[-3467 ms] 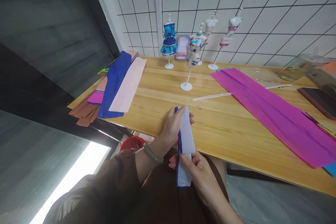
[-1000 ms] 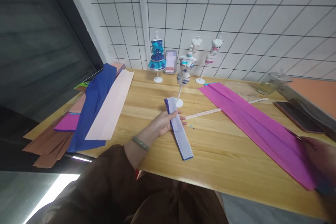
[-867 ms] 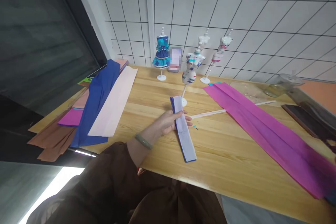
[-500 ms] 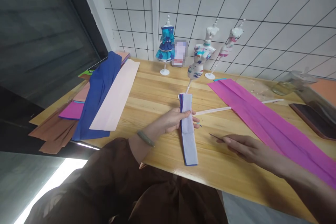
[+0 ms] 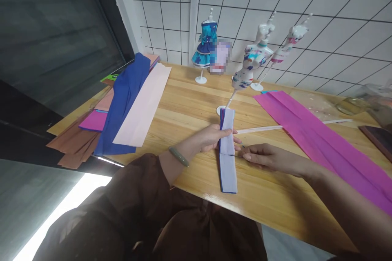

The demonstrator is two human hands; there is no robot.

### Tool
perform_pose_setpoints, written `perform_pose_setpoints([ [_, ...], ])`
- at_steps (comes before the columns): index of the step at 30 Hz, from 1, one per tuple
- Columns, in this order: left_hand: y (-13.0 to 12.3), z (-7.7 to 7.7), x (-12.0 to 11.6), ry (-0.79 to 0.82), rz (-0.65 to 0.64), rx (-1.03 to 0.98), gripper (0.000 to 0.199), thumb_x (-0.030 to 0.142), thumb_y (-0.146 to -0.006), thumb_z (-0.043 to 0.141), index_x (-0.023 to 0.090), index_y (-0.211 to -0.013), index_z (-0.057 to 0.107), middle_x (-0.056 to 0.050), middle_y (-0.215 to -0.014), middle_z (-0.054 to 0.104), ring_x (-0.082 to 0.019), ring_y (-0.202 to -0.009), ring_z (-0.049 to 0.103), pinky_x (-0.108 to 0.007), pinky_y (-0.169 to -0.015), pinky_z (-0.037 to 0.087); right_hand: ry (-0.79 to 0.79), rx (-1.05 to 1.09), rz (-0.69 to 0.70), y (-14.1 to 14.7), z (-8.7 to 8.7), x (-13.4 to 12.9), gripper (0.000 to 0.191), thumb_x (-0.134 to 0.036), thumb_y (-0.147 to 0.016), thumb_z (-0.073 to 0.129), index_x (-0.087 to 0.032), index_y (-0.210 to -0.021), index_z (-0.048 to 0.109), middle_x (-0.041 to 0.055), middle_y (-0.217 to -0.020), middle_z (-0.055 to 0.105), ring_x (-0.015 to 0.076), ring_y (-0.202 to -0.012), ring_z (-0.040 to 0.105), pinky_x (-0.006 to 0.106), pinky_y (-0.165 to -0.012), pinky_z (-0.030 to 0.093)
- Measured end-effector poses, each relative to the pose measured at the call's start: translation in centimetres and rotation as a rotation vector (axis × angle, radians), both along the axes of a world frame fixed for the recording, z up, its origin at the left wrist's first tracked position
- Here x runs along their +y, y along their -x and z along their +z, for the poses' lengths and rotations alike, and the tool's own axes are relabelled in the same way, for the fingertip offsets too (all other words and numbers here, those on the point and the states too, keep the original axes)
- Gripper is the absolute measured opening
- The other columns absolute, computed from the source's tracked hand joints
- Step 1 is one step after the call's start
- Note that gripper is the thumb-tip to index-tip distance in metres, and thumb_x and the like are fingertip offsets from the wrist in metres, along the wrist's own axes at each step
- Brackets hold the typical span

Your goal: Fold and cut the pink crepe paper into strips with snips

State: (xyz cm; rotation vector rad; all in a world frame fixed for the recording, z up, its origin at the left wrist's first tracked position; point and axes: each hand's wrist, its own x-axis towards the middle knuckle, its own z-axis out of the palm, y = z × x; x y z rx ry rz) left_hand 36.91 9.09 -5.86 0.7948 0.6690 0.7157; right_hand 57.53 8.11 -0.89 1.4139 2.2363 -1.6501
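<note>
My left hand (image 5: 211,137) is closed on a narrow folded strip of crepe paper (image 5: 228,175), thumb on top and fingers beneath. The strip is pale lilac on its upper face, with blue and purple layers showing along the left edge. A crease crosses it below the thumb. In my right hand (image 5: 265,157) a thin dark pointed tool (image 5: 236,155) is pinched. Its tip meets the strip's right edge at the crease; most of the tool is hidden by the fingers, so its kind cannot be made out.
Behind the strip stands a paint-marked mannequin (image 5: 255,55), beside another one (image 5: 289,43) and one in a blue dress (image 5: 206,45). Pink crepe paper (image 5: 309,130) lies right, near a white strip (image 5: 260,129) and a phone (image 5: 378,140). Blue (image 5: 128,89) and pale pink sheets (image 5: 143,106) lie left.
My right hand has moved left, bringing the tool's tip from bare table to the strip's crease. My left hand keeps its hold. The whole view has shifted slightly.
</note>
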Motion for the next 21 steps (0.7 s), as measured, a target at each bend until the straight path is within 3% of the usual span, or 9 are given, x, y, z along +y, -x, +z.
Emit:
perform_pose_setpoints([
  [3,0.0,0.0,0.1,0.006,0.000,0.005,0.017,0.021,-0.090,0.045,0.012,-0.103,0.052,-0.012,-0.089,0.067,-0.020,-0.074,0.068,-0.046,-0.079,0.051,0.105,-0.010,0.137,0.3,-0.2,0.6,0.043,-0.061,-0.083,0.047,-0.019,-0.076,0.053,-0.0048,-0.063,0.034,0.0095,-0.056,0.029,0.025,-0.053,0.026],
  [14,-0.3,-0.5,0.4,0.008,0.013,0.028,0.016,0.021,-0.090,0.045,0.013,-0.101,0.054,-0.011,-0.088,0.068,-0.018,-0.071,0.067,-0.035,-0.068,0.053,0.116,-0.012,0.152,1.0,-0.8,1.1,0.044,-0.062,-0.082,0.047,-0.019,-0.081,0.057,-0.0051,-0.064,0.031,0.0103,-0.057,0.026,0.027,-0.054,0.022],
  [21,-0.2,-0.7,0.5,0.002,-0.013,0.033,0.020,0.022,-0.090,0.044,0.012,-0.106,0.052,-0.013,-0.094,0.067,-0.019,-0.073,0.067,-0.038,-0.069,0.053,0.088,-0.003,0.156,1.2,-0.7,0.9,0.046,-0.063,-0.081,0.047,-0.019,-0.082,0.061,-0.0043,-0.064,0.033,0.0107,-0.058,0.026,0.027,-0.055,0.022],
])
